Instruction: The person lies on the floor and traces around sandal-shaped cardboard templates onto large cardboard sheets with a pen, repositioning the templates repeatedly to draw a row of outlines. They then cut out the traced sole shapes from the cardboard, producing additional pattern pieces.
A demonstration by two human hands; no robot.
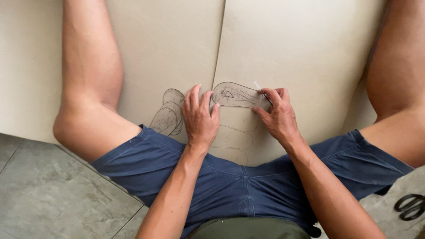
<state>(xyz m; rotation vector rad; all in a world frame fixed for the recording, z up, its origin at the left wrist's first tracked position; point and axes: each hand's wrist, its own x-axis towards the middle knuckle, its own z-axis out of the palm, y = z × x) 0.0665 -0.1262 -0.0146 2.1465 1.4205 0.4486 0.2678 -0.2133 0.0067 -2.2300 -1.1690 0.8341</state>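
Note:
I sit on the floor with legs spread over large beige sheets (301, 48). My left hand (200, 116) presses flat on a shoe-sole-shaped template (237, 96) lying on the right-hand sheet, fingers on its left end. My right hand (276, 116) grips a thin white pen (262, 92) with its tip at the template's right edge. Traced sole outlines (234, 137) show on the sheet below the template. A few more sole templates (169, 116) lie stacked to the left of my left hand.
A second beige sheet (164, 44) adjoins on the left, with a seam between them. Black scissors (409, 206) lie on the grey tiled floor (48, 194) at the lower right. My bare knees flank the work area.

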